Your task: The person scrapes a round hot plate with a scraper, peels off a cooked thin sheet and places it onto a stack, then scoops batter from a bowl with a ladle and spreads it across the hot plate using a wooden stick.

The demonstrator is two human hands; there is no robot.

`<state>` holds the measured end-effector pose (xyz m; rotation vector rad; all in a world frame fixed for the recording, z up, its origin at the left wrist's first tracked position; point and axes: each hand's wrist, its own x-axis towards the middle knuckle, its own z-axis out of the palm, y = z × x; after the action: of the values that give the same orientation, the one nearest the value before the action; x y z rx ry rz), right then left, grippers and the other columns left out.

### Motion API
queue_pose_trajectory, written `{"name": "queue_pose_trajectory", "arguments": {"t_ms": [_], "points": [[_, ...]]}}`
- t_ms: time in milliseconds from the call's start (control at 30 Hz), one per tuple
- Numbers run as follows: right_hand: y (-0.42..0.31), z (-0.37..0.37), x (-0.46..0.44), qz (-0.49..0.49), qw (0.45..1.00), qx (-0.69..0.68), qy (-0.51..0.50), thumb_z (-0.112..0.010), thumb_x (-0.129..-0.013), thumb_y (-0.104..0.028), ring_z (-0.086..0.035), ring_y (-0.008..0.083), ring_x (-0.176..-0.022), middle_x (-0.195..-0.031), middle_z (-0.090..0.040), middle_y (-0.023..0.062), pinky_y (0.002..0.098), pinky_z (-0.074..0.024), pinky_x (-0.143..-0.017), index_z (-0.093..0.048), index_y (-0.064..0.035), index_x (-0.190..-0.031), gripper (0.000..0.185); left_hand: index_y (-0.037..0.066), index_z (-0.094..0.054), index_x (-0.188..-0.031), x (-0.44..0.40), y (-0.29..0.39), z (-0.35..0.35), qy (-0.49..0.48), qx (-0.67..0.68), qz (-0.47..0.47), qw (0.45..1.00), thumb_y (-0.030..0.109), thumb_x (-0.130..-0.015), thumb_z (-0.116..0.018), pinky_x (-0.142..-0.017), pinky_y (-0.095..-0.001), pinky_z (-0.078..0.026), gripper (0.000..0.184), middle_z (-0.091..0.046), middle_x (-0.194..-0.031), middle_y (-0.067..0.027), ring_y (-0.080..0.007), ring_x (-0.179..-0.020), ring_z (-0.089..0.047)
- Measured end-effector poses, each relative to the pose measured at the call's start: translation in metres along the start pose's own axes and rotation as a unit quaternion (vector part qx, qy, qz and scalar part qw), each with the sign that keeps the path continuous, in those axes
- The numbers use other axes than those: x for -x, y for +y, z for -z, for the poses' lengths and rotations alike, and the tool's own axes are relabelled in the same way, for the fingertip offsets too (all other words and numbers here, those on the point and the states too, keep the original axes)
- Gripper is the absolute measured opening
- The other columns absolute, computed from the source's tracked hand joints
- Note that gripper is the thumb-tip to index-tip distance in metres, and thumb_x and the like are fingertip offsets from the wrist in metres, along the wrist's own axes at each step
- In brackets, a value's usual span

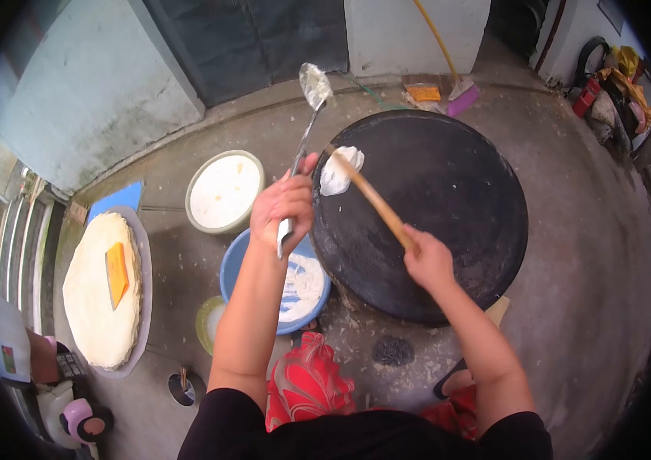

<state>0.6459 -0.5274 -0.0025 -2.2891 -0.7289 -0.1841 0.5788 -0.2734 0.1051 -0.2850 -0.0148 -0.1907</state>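
My left hand is closed round the handle of a metal ladle, raised with white batter clinging to its bowl. My right hand grips a wooden spreader, slanting over the left part of a big round black griddle. Beside its far end lies a dollop of white batter on the griddle. Partly hidden under my left forearm is a blue basin holding a white, doughy mass.
Left of the griddle stands a pale tub filled with white material. Further left, a thick stack of pale flatbreads carries a yellow scraper. A green bowl and a small dark pot stand nearer. A broom leans beyond the griddle.
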Motion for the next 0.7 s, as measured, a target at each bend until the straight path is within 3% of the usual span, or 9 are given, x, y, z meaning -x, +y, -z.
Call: {"name": "queue_pose_trajectory", "arguments": {"t_ms": [100, 200, 233, 333, 433, 533, 567, 633, 700], "points": [[0.000, -0.007, 0.008, 0.091, 0.978, 0.168, -0.083, -0.056, -0.067, -0.009, -0.056, 0.0238, -0.066, -0.077, -0.052, 0.0076, 0.0352, -0.0475, -0.060, -0.055, -0.0111, -0.111, 0.044, -0.009, -0.037, -0.121, 0.027, -0.001, 0.006, -0.015, 0.025, -0.005, 1.000, 0.013, -0.092, -0.029, -0.036, -0.0217, -0.035, 0.037, -0.040, -0.064, -0.0039, -0.0102, -0.042, -0.035], [0.012, -0.008, -0.022, 0.076, 0.955, 0.282, -0.044, -0.056, -0.067, -0.010, -0.057, 0.0232, -0.069, -0.077, -0.052, 0.0073, 0.0358, -0.0477, -0.062, -0.055, -0.0119, -0.113, 0.046, -0.009, -0.034, -0.123, 0.061, -0.002, 0.020, -0.002, 0.037, -0.038, 0.999, 0.011, -0.091, -0.028, -0.036, -0.0219, -0.036, 0.038, -0.040, -0.064, -0.0042, -0.0102, -0.041, -0.035], [0.011, -0.011, -0.020, 0.073, 0.956, 0.282, -0.043, -0.056, -0.067, -0.010, -0.057, 0.0232, -0.069, -0.077, -0.052, 0.0073, 0.0358, -0.0477, -0.062, -0.055, -0.0119, -0.113, 0.046, -0.009, -0.034, -0.123, 0.075, -0.002, 0.027, 0.009, 0.040, -0.054, 0.998, 0.011, -0.091, -0.028, -0.036, -0.0218, -0.036, 0.038, -0.040, -0.064, -0.0044, -0.0101, -0.041, -0.036], [-0.003, -0.015, -0.002, -0.011, 1.000, -0.002, -0.014, -0.052, -0.068, -0.010, -0.058, 0.0275, -0.078, -0.076, -0.056, 0.0104, 0.0395, -0.0476, -0.068, -0.059, -0.0116, -0.106, 0.038, -0.010, -0.035, -0.122, 0.125, 0.001, 0.054, 0.037, 0.026, -0.083, 0.996, 0.011, -0.091, -0.029, -0.036, -0.0216, -0.036, 0.038, -0.040, -0.063, -0.0040, -0.0098, -0.041, -0.036], [0.000, -0.012, 0.002, 0.068, 0.982, 0.163, -0.061, -0.057, -0.065, -0.009, -0.057, 0.0252, -0.067, -0.075, -0.052, 0.0087, 0.0369, -0.0485, -0.062, -0.057, -0.0116, -0.109, 0.044, -0.010, -0.037, -0.120, 0.166, -0.001, 0.085, 0.096, 0.049, -0.130, 0.986, 0.012, -0.091, -0.030, -0.036, -0.0217, -0.035, 0.037, -0.040, -0.062, -0.0035, -0.0099, -0.041, -0.036], [0.026, -0.012, -0.033, 0.031, 0.962, 0.272, -0.011, -0.058, -0.066, -0.010, -0.057, 0.0245, -0.067, -0.074, -0.052, 0.0090, 0.0364, -0.0484, -0.061, -0.057, -0.0125, -0.111, 0.045, -0.011, -0.040, -0.116, 0.198, 0.005, 0.124, 0.181, 0.097, -0.165, 0.965, 0.013, -0.090, -0.031, -0.036, -0.0215, -0.035, 0.036, -0.040, -0.060, -0.0024, -0.0096, -0.041, -0.037], [0.026, -0.017, -0.029, 0.028, 0.962, 0.272, -0.009, -0.058, -0.066, -0.010, -0.057, 0.0245, -0.067, -0.074, -0.052, 0.0090, 0.0364, -0.0484, -0.061, -0.057, -0.0125, -0.111, 0.045, -0.011, -0.042, -0.113, 0.207, 0.008, 0.136, 0.221, 0.123, -0.181, 0.951, 0.013, -0.090, -0.032, -0.036, -0.0214, -0.035, 0.035, -0.040, -0.058, -0.0019, -0.0094, -0.041, -0.038], [0.021, -0.033, -0.016, -0.017, 0.998, 0.032, 0.052, -0.056, -0.067, -0.010, -0.058, 0.0254, -0.072, -0.072, -0.053, 0.0104, 0.0374, -0.0483, -0.063, -0.059, -0.0130, -0.108, 0.041, -0.011, -0.043, -0.111, 0.221, 0.011, 0.152, 0.256, 0.146, -0.192, 0.936, 0.013, -0.089, -0.032, -0.036, -0.0213, -0.035, 0.034, -0.040, -0.057, -0.0014, -0.0092, -0.041, -0.038], [-0.008, -0.017, -0.002, -0.021, 0.994, 0.076, -0.073, -0.055, -0.068, -0.011, -0.058, 0.0268, -0.073, -0.073, -0.053, 0.0109, 0.0380, -0.0481, -0.063, -0.059, -0.0128, -0.107, 0.040, -0.011, -0.044, -0.107, 0.226, 0.009, 0.166, 0.272, 0.163, -0.213, 0.924, 0.012, -0.088, -0.032, -0.036, -0.0212, -0.035, 0.032, -0.040, -0.056, -0.0006, -0.0090, -0.042, -0.039]]}}
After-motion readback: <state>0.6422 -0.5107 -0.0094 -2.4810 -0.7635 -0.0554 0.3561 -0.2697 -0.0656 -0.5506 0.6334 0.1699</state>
